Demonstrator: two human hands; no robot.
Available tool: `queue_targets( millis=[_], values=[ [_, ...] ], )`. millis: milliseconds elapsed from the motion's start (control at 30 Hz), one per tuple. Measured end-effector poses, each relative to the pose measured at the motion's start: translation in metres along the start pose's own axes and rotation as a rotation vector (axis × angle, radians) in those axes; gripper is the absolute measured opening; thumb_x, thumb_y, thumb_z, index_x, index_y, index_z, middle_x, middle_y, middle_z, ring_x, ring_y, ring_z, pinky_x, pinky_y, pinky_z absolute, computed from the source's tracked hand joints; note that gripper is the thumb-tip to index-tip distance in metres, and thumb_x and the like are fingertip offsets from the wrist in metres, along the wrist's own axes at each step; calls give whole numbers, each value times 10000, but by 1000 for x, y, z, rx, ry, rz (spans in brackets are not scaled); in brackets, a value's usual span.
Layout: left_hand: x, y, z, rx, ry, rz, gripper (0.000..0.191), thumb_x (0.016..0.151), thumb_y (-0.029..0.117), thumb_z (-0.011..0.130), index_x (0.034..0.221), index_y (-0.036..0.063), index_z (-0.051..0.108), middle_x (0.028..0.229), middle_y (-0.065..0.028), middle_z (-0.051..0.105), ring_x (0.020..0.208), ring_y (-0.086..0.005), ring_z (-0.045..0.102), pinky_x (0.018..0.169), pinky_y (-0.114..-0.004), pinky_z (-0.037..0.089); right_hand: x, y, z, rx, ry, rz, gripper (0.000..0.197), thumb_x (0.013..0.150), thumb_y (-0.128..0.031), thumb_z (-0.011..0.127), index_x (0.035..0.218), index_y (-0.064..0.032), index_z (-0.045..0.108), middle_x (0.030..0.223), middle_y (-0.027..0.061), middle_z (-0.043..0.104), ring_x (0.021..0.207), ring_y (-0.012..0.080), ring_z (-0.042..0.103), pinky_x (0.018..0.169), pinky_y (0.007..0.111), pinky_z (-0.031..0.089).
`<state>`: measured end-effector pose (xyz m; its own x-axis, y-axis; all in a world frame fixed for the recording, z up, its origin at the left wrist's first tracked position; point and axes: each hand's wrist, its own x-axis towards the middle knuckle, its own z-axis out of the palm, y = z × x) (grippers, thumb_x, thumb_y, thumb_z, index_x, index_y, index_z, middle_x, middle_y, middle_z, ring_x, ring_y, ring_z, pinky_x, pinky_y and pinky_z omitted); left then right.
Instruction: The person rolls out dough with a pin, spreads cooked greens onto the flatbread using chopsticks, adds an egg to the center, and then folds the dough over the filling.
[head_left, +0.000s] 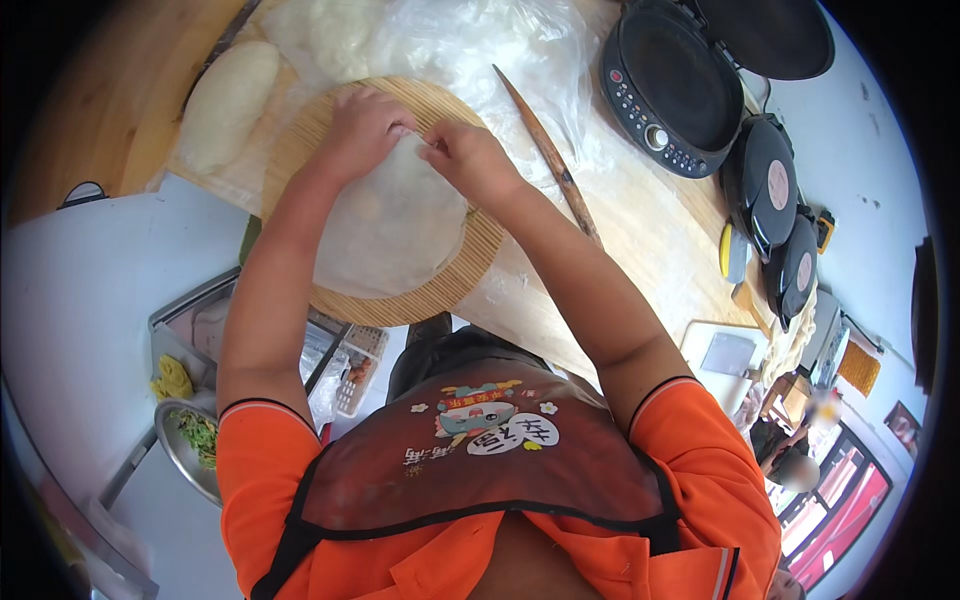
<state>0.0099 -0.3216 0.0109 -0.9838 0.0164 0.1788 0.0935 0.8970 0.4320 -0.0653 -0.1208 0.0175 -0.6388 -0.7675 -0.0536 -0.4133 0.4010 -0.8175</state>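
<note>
A thin, round sheet of dough (390, 232) lies on a round slatted board (469, 262), its near edge smooth and curved. At the sheet's far side, the fingertips of my left hand (367, 131) pinch the dough's edge. Close beside them, my right hand (469, 161) pinches the same edge between thumb and bent fingers. Small lumps show faintly through the dough; what lies under it is hidden. A tapered wooden rolling pin (551, 154) rests on the floury worktop (637, 217), to the right of the board.
An oval dough piece (229, 105) lies left of the board. Clear plastic sheeting (480, 52) covers dough behind. An open electric griddle (667, 82) and closed ones (761, 180) line the right. A steel bowl of greens (199, 442) sits lower left. People (795, 442) are at far right.
</note>
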Motion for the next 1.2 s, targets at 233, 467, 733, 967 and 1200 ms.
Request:
queue_targets(
  millis=[233,467,733,967,1200],
  values=[
    [0,12,0,-79,93,-262,183,849,109,667,1016,137,738,1029,-84,714,1122,-298,610,1026,-526,395,15,3,-3,-230,-48,186,163,881,-197,647,967,-65,690,948,177,719,964,363,680,851,457,540],
    [-49,81,6,221,-100,-85,545,951,305,614,1435,81,506,1526,-106,463,1449,-269,384,1187,-554,250,21,3,-18,-301,-179,244,210,911,-219,625,993,-33,676,985,194,722,974,373,690,869,468,540],
    [-39,123,-8,456,-242,-64,609,956,322,597,1496,91,437,1580,-115,402,1511,-284,295,1225,-529,184,-55,26,-55,-259,75,45,155,938,-155,595,1023,-66,689,1015,143,704,941,361,676,822,441,540],
    [-75,153,-7,117,-31,-36,498,907,248,634,1350,39,543,1343,-170,556,1290,-334,495,1083,-547,341,-119,39,-17,-289,148,-145,168,891,-144,670,1057,-122,667,970,81,621,848,303,668,717,416,559],
    [-118,134,69,191,-105,-151,272,913,232,640,1104,38,636,1026,-141,645,971,-295,623,858,-465,486,-114,35,-4,-361,161,-202,177,814,-160,624,964,-76,585,926,127,586,811,336,636,718,439,542]
  ],
)
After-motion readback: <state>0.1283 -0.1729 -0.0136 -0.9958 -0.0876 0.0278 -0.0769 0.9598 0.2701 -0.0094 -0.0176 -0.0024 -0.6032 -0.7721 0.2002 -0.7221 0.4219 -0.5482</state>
